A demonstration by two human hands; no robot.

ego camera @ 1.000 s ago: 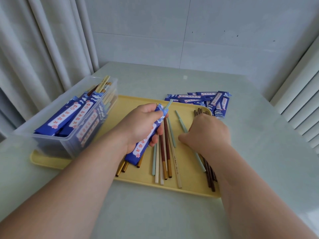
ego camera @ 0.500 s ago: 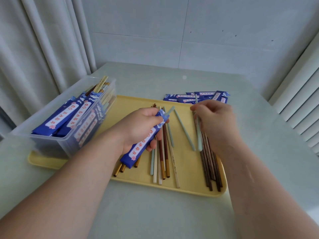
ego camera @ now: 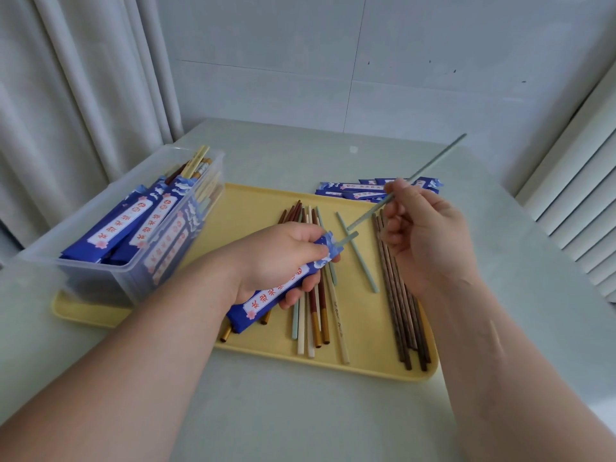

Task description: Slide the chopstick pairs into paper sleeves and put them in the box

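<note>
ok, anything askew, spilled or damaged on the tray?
Nothing spilled or damaged. One lone mint-green chopstick lies slanted on the yellow tray, by itself between the mixed-colour bunch and the dark brown bunch, which lie roughly parallel.

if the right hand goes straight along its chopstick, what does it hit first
Its held chopstick would probably meet the chopstick end poking from the blue sleeve in the left hand; depth unclear.

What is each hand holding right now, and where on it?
Left hand grips the blue paper sleeve along its upper half; right hand pinches a pale green chopstick below its middle.
</note>
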